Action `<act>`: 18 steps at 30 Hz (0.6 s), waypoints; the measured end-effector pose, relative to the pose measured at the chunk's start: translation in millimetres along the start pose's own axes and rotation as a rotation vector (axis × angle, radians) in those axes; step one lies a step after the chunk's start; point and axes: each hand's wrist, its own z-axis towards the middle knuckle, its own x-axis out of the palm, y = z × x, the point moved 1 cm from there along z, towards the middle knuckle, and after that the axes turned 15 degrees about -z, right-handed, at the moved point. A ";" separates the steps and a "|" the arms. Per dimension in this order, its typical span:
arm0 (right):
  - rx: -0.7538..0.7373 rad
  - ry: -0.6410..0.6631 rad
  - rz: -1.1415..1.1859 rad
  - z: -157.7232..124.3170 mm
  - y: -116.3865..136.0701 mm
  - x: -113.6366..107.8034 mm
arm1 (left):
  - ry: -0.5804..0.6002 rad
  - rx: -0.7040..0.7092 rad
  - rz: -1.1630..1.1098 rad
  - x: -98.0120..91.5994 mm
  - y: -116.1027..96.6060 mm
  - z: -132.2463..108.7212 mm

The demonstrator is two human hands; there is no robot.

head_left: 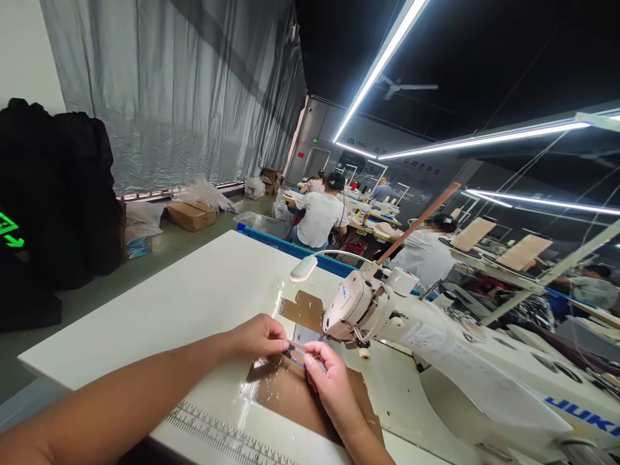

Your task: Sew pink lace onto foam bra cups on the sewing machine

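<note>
Beside the JUKI sewing machine [346, 307], over a brown sheet [290, 395] on the white bench [188, 290], we hold a small brown strip [296, 347], fingers of our left hand [259, 336] and right hand [332, 374] pinched on it.

A white worktable [169, 290] is topped by a JUKI sewing machine [349, 300]; brown sheeting [285, 394], flecked with pale bits, is spread beside a ruler scale [223, 436] laid along the near edge.

Left hand [258, 336] pinched, right hand [331, 376] pinched alongside
</note>
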 end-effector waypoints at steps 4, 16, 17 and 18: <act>0.117 -0.009 0.105 1.0 -7.8 1.7 | 0.020 0.013 0.106 0.6 -3.2 -1.5; 0.129 0.108 0.318 2.8 -2.8 3.6 | 0.137 0.249 0.423 4.3 -15.9 -6.6; 0.130 0.135 0.309 2.1 -2.5 4.1 | 0.126 0.224 0.404 3.3 -14.9 -6.1; 0.132 0.161 0.303 1.2 -2.1 4.6 | 0.108 0.192 0.380 2.3 -13.8 -5.5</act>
